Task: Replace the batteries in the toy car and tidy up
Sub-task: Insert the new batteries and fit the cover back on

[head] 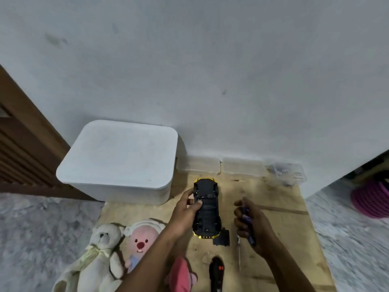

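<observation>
A yellow toy car [207, 209] lies upside down on the wooden board [280, 220], its black underside facing up. My left hand [186, 211] grips the car's left side, thumb on the underside near the battery bay. A black battery cover [221, 238] lies just right of the car's near end. My right hand [250, 224] holds a screwdriver [248, 226] with a purple handle, its thin shaft pointing away from me. Whether batteries sit in the bay I cannot tell.
A large white lidded box [120, 159] stands at the back left. Two small clear boxes [199, 165] [243, 166] and a clear tub [287, 172] line the wall. Plush toys [117, 251] lie near left. A black remote [216, 272] and a thin rod [239, 255] lie close to me.
</observation>
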Action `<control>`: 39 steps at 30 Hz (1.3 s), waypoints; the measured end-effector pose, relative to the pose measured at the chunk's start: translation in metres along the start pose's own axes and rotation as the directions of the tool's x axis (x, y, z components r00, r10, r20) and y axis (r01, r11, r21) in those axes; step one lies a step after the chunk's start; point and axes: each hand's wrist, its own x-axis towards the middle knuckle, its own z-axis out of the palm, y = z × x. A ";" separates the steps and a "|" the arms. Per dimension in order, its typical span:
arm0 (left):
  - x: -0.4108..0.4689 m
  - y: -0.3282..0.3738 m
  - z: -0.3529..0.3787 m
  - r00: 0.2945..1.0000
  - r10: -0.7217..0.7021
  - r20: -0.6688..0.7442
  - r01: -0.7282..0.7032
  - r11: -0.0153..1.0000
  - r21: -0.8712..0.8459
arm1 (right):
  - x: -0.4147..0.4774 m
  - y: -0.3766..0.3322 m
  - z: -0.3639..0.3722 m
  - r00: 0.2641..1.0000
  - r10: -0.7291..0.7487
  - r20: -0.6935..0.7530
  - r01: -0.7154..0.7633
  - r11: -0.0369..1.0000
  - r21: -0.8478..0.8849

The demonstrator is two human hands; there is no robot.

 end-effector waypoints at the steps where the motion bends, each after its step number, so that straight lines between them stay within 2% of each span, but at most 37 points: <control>1: -0.004 0.000 -0.002 1.000 0.010 -0.007 -0.010 1.000 0.010 | -0.008 0.001 0.008 1.000 0.005 0.001 -0.005 1.000 0.013; 3: -0.014 0.001 -0.007 0.999 0.036 -0.015 -0.036 0.999 0.016 | -0.023 0.000 0.025 1.000 -0.010 -0.024 0.010 1.000 0.002; 6: -0.028 0.003 -0.012 0.998 0.067 -0.008 -0.067 0.998 0.004 | -0.040 0.000 0.045 0.991 -0.118 -0.060 0.106 0.978 -0.177; 12: -0.055 0.001 -0.021 0.990 0.137 -0.031 -0.136 0.990 0.021 | -0.069 0.000 0.083 0.954 -0.299 0.025 0.290 0.897 -0.333; 15: -0.067 0.000 -0.024 0.988 0.151 -0.031 -0.150 0.988 0.033 | -0.071 0.010 0.094 0.919 -0.394 -0.013 0.360 0.852 -0.381; 17: -0.073 0.000 -0.025 0.990 0.140 -0.025 -0.139 0.990 0.017 | -0.070 0.014 0.101 0.880 -0.472 -0.054 0.382 0.771 -0.510; 21: -0.080 0.001 -0.028 0.992 0.126 -0.020 -0.126 0.992 0.003 | -0.066 0.021 0.109 0.776 -0.629 -0.043 0.389 0.530 -0.754; 24: -0.085 0.004 -0.032 0.990 0.138 -0.006 -0.138 0.990 0.006 | -0.069 0.019 0.115 0.740 -0.673 -0.003 0.437 0.484 -0.758; 28: -0.090 0.008 -0.037 0.992 0.127 0.020 -0.127 0.991 -0.037 | -0.071 0.012 0.121 0.700 -0.714 -0.007 0.512 0.509 -0.692; 34: -0.090 0.014 -0.040 0.993 0.117 0.027 -0.115 0.992 -0.056 | -0.064 0.021 0.118 0.714 -0.700 -0.021 0.441 0.473 -0.763; 39: -0.087 0.015 -0.039 0.995 0.095 0.013 -0.094 0.994 -0.054 | -0.069 0.026 0.121 0.691 -0.719 -0.080 0.394 0.467 -0.792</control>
